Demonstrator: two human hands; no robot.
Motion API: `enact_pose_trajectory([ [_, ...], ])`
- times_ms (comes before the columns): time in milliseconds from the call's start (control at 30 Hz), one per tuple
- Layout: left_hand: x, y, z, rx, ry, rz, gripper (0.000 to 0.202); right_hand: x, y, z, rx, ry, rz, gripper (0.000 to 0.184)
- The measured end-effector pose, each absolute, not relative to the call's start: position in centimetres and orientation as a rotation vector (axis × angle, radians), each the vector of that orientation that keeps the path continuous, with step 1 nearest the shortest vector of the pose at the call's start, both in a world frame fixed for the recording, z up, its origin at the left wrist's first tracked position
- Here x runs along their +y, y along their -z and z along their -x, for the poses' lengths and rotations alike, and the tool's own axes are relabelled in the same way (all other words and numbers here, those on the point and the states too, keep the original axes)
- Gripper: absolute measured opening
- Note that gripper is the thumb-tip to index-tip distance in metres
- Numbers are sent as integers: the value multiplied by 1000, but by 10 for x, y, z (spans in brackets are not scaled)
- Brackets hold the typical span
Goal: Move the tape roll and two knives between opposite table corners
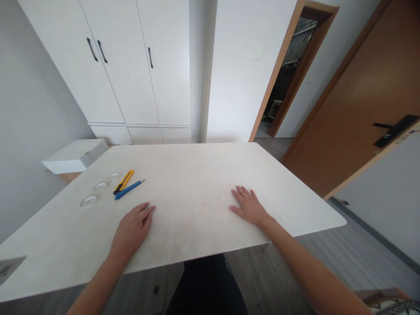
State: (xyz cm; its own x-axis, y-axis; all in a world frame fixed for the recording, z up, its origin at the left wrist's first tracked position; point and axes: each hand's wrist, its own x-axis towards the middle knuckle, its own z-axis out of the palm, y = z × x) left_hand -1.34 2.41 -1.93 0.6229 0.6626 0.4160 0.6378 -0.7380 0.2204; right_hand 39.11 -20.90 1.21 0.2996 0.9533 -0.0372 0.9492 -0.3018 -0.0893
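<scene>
My left hand [133,229] lies flat on the white table [197,175], palm down, fingers together and stretched out, holding nothing. My right hand [249,205] also rests flat on the table further right, fingers spread, empty. A little beyond my left hand lie a yellow utility knife [124,181] and a blue utility knife [128,189], side by side. Left of them sit three clear rolls of tape [101,186] in a diagonal row. Neither hand touches these.
A white box [75,155] stands on a low surface past the table's far left corner. White cupboards [124,65] fill the back wall. A brown door [361,100] stands open on the right beside a doorway [288,74]. Something grey [9,267] shows at the table's left edge.
</scene>
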Motion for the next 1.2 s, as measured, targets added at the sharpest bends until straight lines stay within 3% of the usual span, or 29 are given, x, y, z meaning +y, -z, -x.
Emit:
enact_pose_trajectory([
  [1200,23,21,14,1123,-742,-2737,46,-209,-5,-393,-1816,-60,2459,87],
])
